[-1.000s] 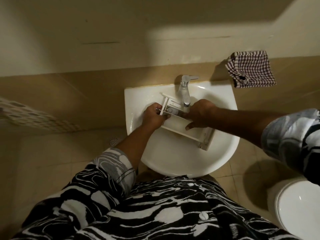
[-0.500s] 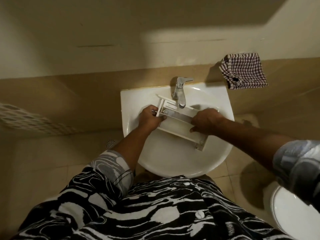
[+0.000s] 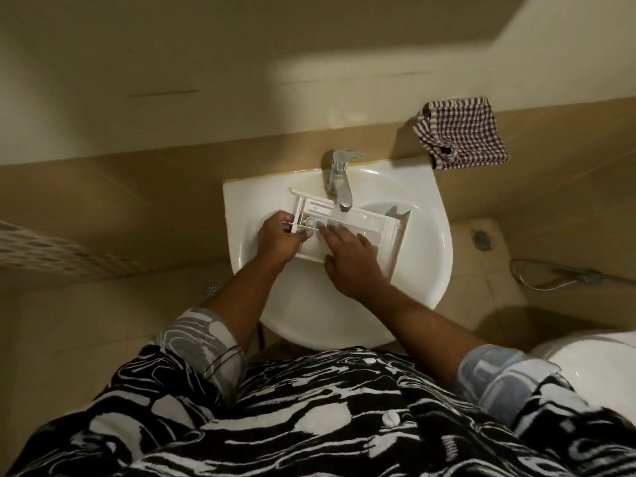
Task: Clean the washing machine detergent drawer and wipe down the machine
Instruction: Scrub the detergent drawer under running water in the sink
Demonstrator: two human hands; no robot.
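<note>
Leaning over a white sink (image 3: 344,325), spreading beneath both grips and well past them on every side. Resting a white detergent drawer (image 3: 371,223) slantwise in the basin, directly under the right grip (image 3: 354,259) and running off to its right. Facing a checked cloth (image 3: 463,134) hanging on the wall, far beyond the right grip. Working just short of the chrome tap (image 3: 339,180), its spout over the drawer's far edge. Clasping the drawer's left end with the left grip (image 3: 278,241), fingers curled round its frame. Pressing the right grip flat onto the drawer's compartments, fingers nearly straight, thumb lying at the near edge, grasping nothing.
</note>
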